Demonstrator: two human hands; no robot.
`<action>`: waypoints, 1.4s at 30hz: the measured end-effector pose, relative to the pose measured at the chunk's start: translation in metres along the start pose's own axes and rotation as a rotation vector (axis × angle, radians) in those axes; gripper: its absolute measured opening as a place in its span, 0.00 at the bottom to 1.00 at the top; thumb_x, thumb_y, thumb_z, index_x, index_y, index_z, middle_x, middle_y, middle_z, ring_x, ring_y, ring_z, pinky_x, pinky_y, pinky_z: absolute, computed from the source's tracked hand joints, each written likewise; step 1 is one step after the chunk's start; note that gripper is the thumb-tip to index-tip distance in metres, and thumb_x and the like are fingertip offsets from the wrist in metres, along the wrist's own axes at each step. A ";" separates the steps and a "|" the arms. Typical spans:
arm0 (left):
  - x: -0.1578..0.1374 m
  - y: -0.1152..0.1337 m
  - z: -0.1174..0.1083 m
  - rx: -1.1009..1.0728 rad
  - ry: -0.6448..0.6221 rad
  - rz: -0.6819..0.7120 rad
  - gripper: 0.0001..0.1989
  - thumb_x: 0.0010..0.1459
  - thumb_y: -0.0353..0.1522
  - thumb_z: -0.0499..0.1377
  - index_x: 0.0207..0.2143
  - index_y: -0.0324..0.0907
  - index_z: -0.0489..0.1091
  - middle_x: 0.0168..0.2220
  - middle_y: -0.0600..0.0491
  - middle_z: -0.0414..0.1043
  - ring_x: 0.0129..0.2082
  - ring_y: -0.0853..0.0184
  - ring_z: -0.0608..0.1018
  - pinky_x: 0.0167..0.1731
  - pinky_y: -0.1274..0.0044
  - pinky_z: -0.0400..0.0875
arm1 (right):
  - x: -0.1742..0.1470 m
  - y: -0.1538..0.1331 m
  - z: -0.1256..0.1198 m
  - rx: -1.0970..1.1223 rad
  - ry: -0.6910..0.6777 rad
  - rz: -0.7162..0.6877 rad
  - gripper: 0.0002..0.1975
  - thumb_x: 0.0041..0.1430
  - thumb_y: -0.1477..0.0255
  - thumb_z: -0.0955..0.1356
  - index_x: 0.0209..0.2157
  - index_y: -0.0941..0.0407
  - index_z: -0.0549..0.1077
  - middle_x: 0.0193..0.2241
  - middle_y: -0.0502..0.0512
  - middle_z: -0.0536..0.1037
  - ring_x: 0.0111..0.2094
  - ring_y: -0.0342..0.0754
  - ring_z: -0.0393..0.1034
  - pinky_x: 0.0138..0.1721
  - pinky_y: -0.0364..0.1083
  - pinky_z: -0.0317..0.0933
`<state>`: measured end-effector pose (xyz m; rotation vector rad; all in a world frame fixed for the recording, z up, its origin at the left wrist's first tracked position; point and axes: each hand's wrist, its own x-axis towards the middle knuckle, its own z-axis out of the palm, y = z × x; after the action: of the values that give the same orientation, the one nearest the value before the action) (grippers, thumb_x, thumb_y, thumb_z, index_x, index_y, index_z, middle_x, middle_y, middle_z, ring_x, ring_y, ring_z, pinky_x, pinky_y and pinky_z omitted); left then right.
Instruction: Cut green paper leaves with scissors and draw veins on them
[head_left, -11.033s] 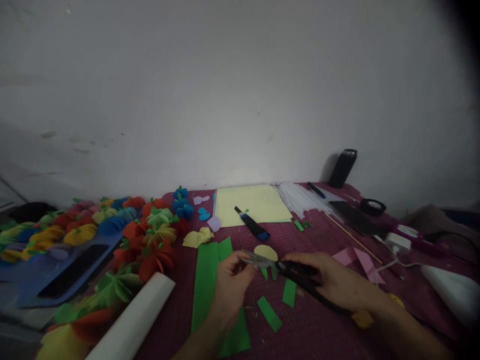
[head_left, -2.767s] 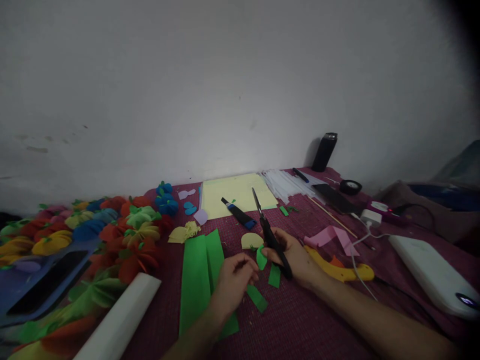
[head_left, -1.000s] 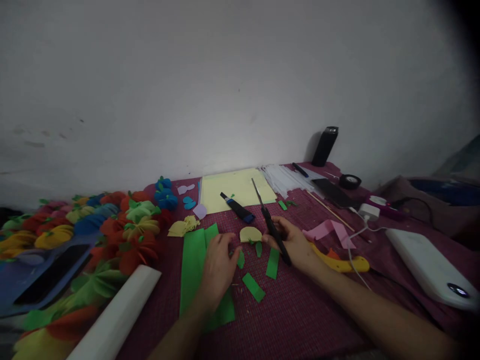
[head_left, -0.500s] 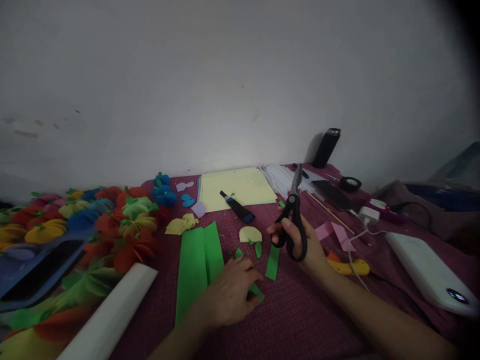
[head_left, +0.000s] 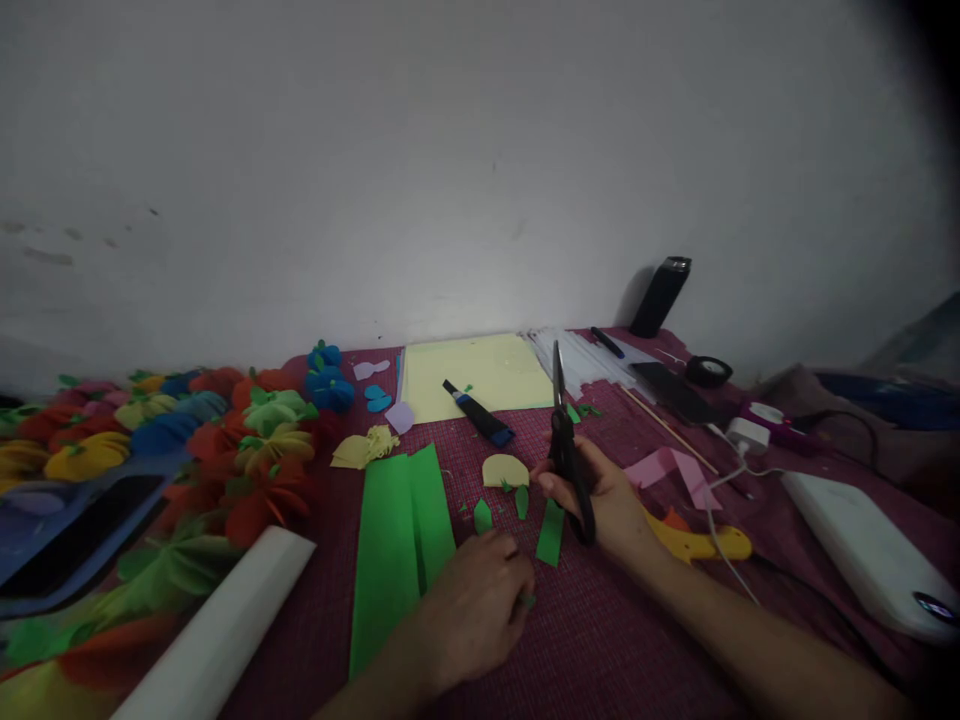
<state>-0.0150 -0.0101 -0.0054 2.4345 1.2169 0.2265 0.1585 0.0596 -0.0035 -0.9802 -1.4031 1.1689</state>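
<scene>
My right hand (head_left: 604, 495) grips black-handled scissors (head_left: 566, 450), their blades together and pointing up and away from me. My left hand (head_left: 480, 600) is curled just above the cloth, with a sliver of a green paper piece (head_left: 529, 601) showing at its fingers; most of that piece is hidden. Beyond its knuckles lie a green paper leaf (head_left: 483, 516) and a second cut leaf (head_left: 522, 502). A green paper strip (head_left: 550, 535) rests below the scissors. Large folded green sheets (head_left: 386, 550) lie left of my left hand. A pale yellow scalloped paper piece (head_left: 504, 471) sits farther back.
Colourful paper pumpkins (head_left: 255, 440) crowd the left, beside a white paper roll (head_left: 225, 620). A box cutter (head_left: 480, 415) lies partly on yellow sheets (head_left: 469, 370). At right are a yellow glue gun (head_left: 701, 543), a power bank (head_left: 862, 550), cables and a black bottle (head_left: 661, 297).
The scissors have swung left and lower, and their blades now stand more upright. My left hand has turned and closed further, so less of the green paper shows.
</scene>
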 end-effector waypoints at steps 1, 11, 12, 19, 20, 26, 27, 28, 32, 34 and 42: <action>0.000 0.000 0.000 0.004 0.007 0.007 0.06 0.56 0.26 0.53 0.32 0.42 0.69 0.37 0.50 0.69 0.39 0.62 0.71 0.43 0.70 0.65 | 0.000 0.000 0.000 0.001 0.001 -0.012 0.22 0.48 0.64 0.73 0.44 0.53 0.66 0.29 0.49 0.75 0.30 0.45 0.69 0.31 0.43 0.64; -0.003 0.003 -0.002 0.002 -0.001 -0.045 0.16 0.48 0.26 0.56 0.42 0.42 0.68 0.43 0.47 0.67 0.43 0.57 0.69 0.46 0.64 0.64 | -0.008 -0.011 -0.006 -0.085 0.058 -0.087 0.17 0.52 0.58 0.70 0.39 0.51 0.65 0.30 0.50 0.71 0.30 0.46 0.67 0.31 0.43 0.64; -0.003 0.003 -0.001 0.004 -0.007 -0.053 0.16 0.48 0.26 0.56 0.42 0.41 0.68 0.42 0.47 0.68 0.43 0.57 0.69 0.46 0.64 0.64 | -0.008 -0.012 -0.006 -0.094 0.061 -0.093 0.17 0.53 0.57 0.70 0.39 0.51 0.65 0.30 0.50 0.71 0.30 0.46 0.67 0.31 0.43 0.64; 0.003 0.004 0.001 -0.001 -0.051 -0.069 0.11 0.50 0.24 0.54 0.37 0.40 0.69 0.38 0.47 0.70 0.41 0.59 0.71 0.45 0.66 0.65 | -0.008 -0.013 -0.004 -0.094 0.066 -0.081 0.18 0.52 0.56 0.69 0.39 0.52 0.65 0.28 0.50 0.72 0.29 0.47 0.67 0.30 0.44 0.64; 0.004 0.005 0.001 -0.007 -0.044 -0.069 0.10 0.50 0.23 0.54 0.35 0.40 0.69 0.37 0.48 0.70 0.40 0.59 0.71 0.44 0.67 0.65 | -0.007 -0.013 -0.004 -0.093 0.065 -0.069 0.18 0.52 0.56 0.69 0.40 0.52 0.65 0.28 0.50 0.72 0.28 0.47 0.67 0.30 0.44 0.64; 0.002 0.004 -0.003 -0.093 0.041 -0.039 0.04 0.53 0.25 0.56 0.30 0.42 0.68 0.38 0.50 0.68 0.40 0.61 0.69 0.42 0.69 0.63 | -0.006 -0.010 -0.002 -0.027 -0.021 -0.005 0.20 0.47 0.63 0.73 0.39 0.52 0.65 0.29 0.51 0.76 0.29 0.47 0.70 0.30 0.44 0.65; 0.002 0.003 -0.005 -0.140 0.066 -0.030 0.04 0.52 0.25 0.56 0.29 0.42 0.68 0.37 0.51 0.69 0.40 0.62 0.69 0.42 0.70 0.62 | -0.005 -0.010 -0.002 -0.003 -0.049 0.009 0.21 0.46 0.63 0.74 0.39 0.52 0.65 0.29 0.52 0.77 0.29 0.47 0.71 0.30 0.44 0.65; 0.002 0.001 -0.007 -0.211 0.098 -0.035 0.05 0.52 0.25 0.56 0.29 0.42 0.67 0.36 0.53 0.69 0.39 0.63 0.70 0.41 0.71 0.63 | -0.004 -0.010 -0.003 0.019 -0.072 0.022 0.21 0.46 0.63 0.74 0.39 0.52 0.64 0.29 0.52 0.77 0.28 0.47 0.71 0.29 0.44 0.65; 0.004 -0.007 -0.019 -0.622 0.325 -0.216 0.03 0.54 0.27 0.55 0.29 0.43 0.65 0.27 0.57 0.66 0.28 0.69 0.69 0.28 0.78 0.61 | -0.002 -0.010 -0.006 0.034 -0.090 0.013 0.20 0.47 0.63 0.73 0.39 0.52 0.64 0.30 0.53 0.78 0.30 0.47 0.73 0.30 0.45 0.66; 0.006 -0.010 -0.021 -0.764 0.420 -0.278 0.03 0.53 0.29 0.58 0.31 0.43 0.65 0.27 0.57 0.65 0.27 0.70 0.68 0.26 0.79 0.60 | -0.003 -0.012 -0.005 0.016 -0.118 0.012 0.20 0.47 0.64 0.73 0.39 0.52 0.64 0.30 0.52 0.77 0.30 0.47 0.72 0.31 0.45 0.65; 0.009 -0.004 -0.005 -0.662 0.452 -0.255 0.14 0.52 0.27 0.61 0.42 0.47 0.67 0.29 0.59 0.67 0.30 0.69 0.71 0.29 0.79 0.61 | -0.013 -0.010 0.007 0.001 -0.365 0.106 0.20 0.44 0.74 0.72 0.40 0.54 0.65 0.24 0.45 0.70 0.24 0.42 0.64 0.24 0.41 0.58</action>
<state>-0.0143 0.0009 -0.0032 1.6832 1.3400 0.9706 0.1535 0.0443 0.0039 -0.8770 -1.6500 1.4827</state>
